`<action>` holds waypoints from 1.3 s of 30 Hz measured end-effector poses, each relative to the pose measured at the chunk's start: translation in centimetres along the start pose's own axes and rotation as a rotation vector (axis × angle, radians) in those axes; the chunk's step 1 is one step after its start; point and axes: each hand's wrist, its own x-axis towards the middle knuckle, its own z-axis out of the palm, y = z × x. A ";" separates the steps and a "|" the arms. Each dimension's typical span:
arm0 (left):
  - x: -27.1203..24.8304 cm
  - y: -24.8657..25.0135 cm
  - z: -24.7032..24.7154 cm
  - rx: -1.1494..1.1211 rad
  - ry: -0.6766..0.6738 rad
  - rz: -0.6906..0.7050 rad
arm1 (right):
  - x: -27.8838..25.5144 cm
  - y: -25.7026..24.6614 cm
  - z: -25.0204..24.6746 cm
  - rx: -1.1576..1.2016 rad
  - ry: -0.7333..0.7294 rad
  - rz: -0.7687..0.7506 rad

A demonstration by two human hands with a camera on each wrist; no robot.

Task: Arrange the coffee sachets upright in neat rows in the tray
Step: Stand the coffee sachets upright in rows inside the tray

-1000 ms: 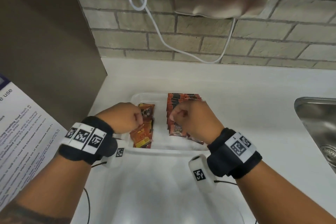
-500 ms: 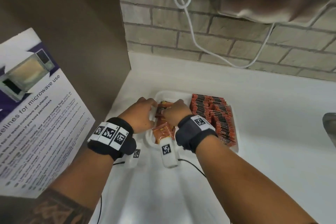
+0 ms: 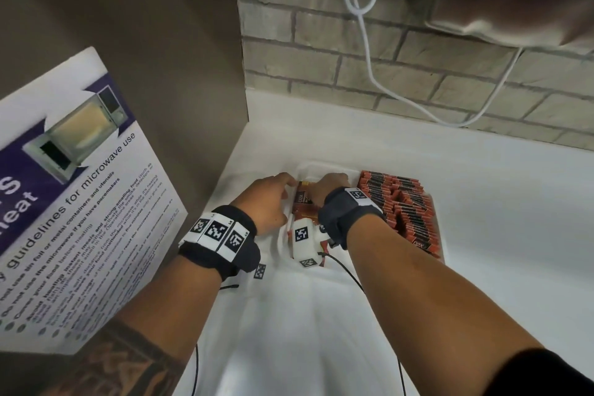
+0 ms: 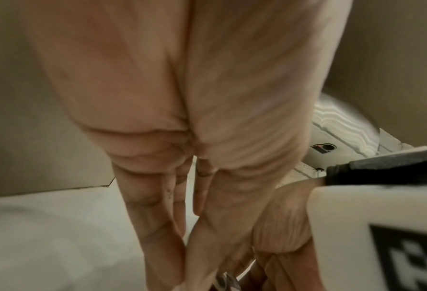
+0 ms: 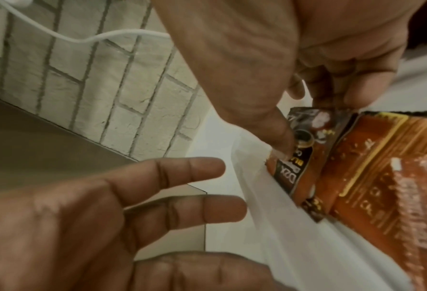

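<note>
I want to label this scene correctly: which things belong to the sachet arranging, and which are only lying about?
Job: tray, loose sachets, upright sachet row, left hand, right hand.
Lying about: microwave poster, white cable.

1. The tray [image 3: 324, 167] sits on the counter [image 3: 482, 202], near its far-left corner, at 12 o'clock from the person.
2. A row of upright sachets [image 3: 398, 202] fills the tray's right side, at 3 o'clock from both hands.
3. Loose sachets [image 5: 356, 167] lie in the tray's left side.
4. The right hand [image 3: 326, 188] is over the loose sachets; the left hand [image 3: 268, 199] is just beside it at 9 o'clock, at the tray's left rim.
5. A poster [image 3: 74, 202] stands at 9 o'clock from the tray.
6. The brick wall [image 3: 321, 58] rises behind the counter at 12 o'clock, a cable [image 3: 369, 42] hanging against it.
</note>
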 end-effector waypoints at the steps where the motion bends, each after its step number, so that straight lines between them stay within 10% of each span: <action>1: 0.1 0.0 0.0 -0.001 0.001 0.002 | 0.4 0.2 0.1 -0.072 0.019 0.001; 18: 0.4 0.3 -0.6 0.004 -0.007 -0.010 | 0.5 -2.0 -2.7 -0.526 0.185 -0.214; 34: 0.4 0.9 -0.6 0.041 0.057 -0.015 | 0.2 -1.6 -5.4 -0.255 0.372 -0.392; 39: 0.9 3.0 -1.9 -0.757 0.167 -0.114 | -2.1 -1.9 -7.6 0.134 0.210 -0.415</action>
